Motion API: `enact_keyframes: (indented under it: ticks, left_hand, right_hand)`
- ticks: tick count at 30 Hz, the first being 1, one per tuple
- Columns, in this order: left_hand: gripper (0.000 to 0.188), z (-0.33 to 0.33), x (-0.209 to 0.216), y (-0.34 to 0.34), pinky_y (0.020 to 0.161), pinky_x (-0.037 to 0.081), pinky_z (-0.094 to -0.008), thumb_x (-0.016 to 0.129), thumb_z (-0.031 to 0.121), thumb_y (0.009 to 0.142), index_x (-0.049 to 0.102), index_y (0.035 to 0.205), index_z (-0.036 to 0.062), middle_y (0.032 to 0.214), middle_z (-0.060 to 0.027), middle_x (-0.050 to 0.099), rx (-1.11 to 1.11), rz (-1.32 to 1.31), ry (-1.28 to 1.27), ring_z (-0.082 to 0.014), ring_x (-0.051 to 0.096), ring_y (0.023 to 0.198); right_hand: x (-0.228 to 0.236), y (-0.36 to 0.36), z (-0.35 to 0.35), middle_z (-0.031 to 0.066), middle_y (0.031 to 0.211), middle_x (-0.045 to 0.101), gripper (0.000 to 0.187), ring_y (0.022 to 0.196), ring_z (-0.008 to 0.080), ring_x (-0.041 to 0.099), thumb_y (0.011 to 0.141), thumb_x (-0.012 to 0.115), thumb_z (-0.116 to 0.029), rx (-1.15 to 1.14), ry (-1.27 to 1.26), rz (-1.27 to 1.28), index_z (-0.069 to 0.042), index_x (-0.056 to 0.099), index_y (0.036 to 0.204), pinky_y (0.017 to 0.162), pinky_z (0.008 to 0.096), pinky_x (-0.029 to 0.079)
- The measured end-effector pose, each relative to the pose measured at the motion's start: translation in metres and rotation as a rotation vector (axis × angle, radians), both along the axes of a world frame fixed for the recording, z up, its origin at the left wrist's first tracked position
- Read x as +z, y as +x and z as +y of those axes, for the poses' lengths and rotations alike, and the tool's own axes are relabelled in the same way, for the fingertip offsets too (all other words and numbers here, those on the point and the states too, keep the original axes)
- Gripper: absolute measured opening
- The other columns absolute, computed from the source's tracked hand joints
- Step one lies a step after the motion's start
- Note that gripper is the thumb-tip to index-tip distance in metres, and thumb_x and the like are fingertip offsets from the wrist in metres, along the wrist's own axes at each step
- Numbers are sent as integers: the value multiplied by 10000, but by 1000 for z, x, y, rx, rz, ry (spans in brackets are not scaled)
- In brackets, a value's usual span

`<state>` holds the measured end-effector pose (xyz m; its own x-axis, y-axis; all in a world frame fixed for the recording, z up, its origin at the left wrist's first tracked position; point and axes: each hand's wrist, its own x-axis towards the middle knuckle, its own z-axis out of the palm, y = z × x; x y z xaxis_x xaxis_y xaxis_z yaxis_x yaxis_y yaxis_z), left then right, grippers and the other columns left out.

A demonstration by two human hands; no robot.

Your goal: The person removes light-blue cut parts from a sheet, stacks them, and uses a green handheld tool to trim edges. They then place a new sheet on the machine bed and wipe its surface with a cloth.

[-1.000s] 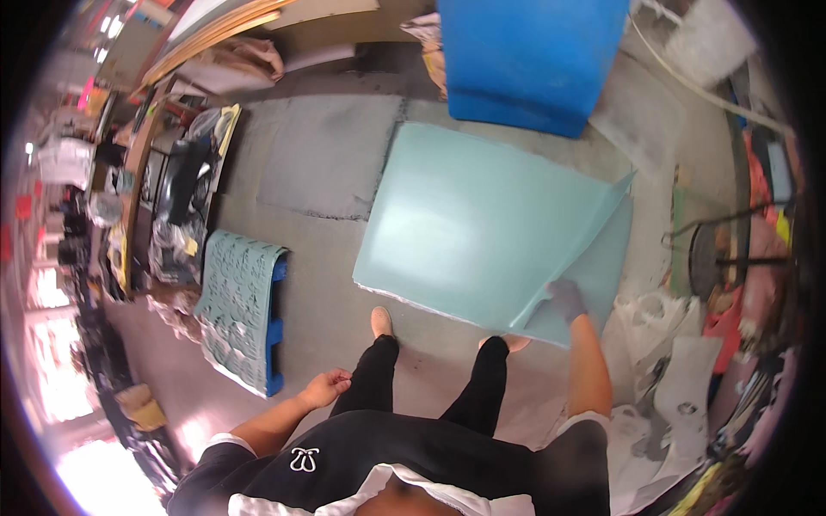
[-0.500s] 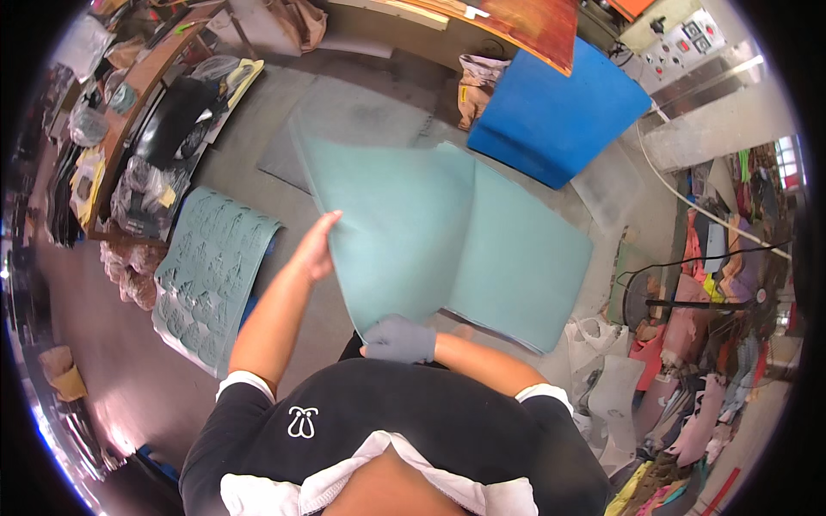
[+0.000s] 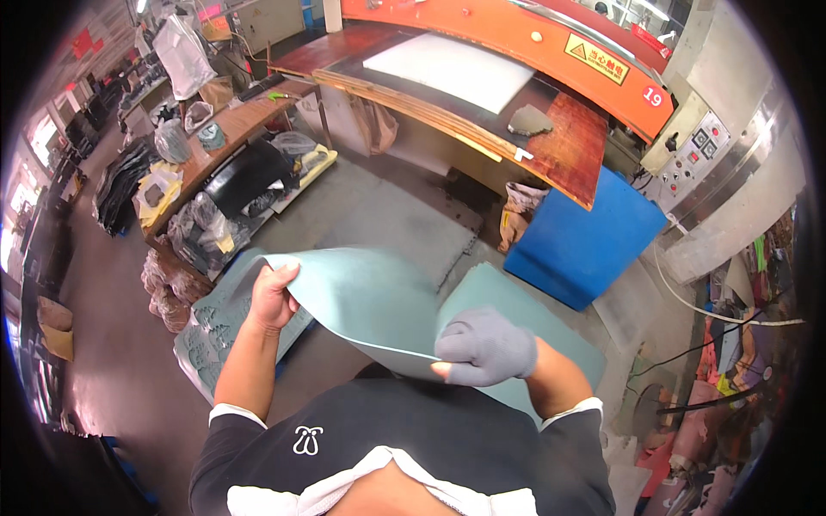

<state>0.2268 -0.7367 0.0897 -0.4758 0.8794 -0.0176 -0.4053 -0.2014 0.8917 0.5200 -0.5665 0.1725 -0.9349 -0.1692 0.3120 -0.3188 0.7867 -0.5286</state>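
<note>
Between my two hands a large, thin, pale green sheet [image 3: 370,297] bends in a curve. My bare left hand [image 3: 275,297] pinches its left edge, thumb on top. My right hand [image 3: 486,347], in a grey glove with a bare fingertip showing, grips the near right part of the sheet. Below and to the right lies more flat green sheet material [image 3: 525,310], partly covered by my right hand and arm. Beyond my left forearm, a green sheet with cut-out shapes [image 3: 215,335] drapes over something low.
Ahead stands an orange machine [image 3: 490,43] with a wooden table [image 3: 568,155]; a white board [image 3: 452,69] and a dark scrap [image 3: 529,120] lie there. A blue box [image 3: 585,236] stands beneath its right end. Shelves with bagged goods [image 3: 249,176] are at left, piled coloured scraps [image 3: 697,413] and cables at right.
My hands have lifted the sheet and carried it forward, the left hand moving left and the right hand moving right. The view has tipped up, bringing the orange machine and table into sight.
</note>
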Motion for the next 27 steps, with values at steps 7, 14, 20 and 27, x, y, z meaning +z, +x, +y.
enact_keyframes:
  ticks: [7, 14, 20, 27]
  left_hand:
    - [195, 40, 60, -32, 328, 382, -231, 523, 168, 858, 565, 893, -19, 642, -121, 603, 268, 299, 325, -144, 525, 402]
    - [287, 100, 77, -162, 692, 508, -350, 490, 122, 852, 466, 1101, -19, 933, -163, 600, 245, 536, 592, -232, 610, 791]
    - [311, 149, 105, -253, 691, 505, -340, 476, 211, 878, 503, 1080, -23, 925, -168, 612, 428, 512, 511, -241, 613, 785]
    - [388, 227, 154, -291, 733, 494, -338, 613, 336, 833, 529, 1069, 40, 938, -98, 627, 202, 380, 491, -205, 609, 828]
  right_hand:
    - [29, -37, 54, 29, 538, 455, 177, 484, 231, 445, 761, 663, -193, -258, 170, 448, -122, 547, 648, 459, 340, 336]
    - [2, -166, 129, 67, 613, 527, 176, 513, 211, 492, 712, 719, -164, -433, -199, 786, -54, 582, 727, 484, 302, 381]
    - [-37, -286, 174, 162, 1073, 568, 373, 986, 289, 567, 764, 648, -157, -536, -309, 507, -28, 544, 1098, 849, 341, 445]
    - [-50, -326, 270, 133, 845, 603, 172, 726, 268, 596, 825, 587, -133, -481, -135, 753, 12, 578, 918, 663, 343, 479]
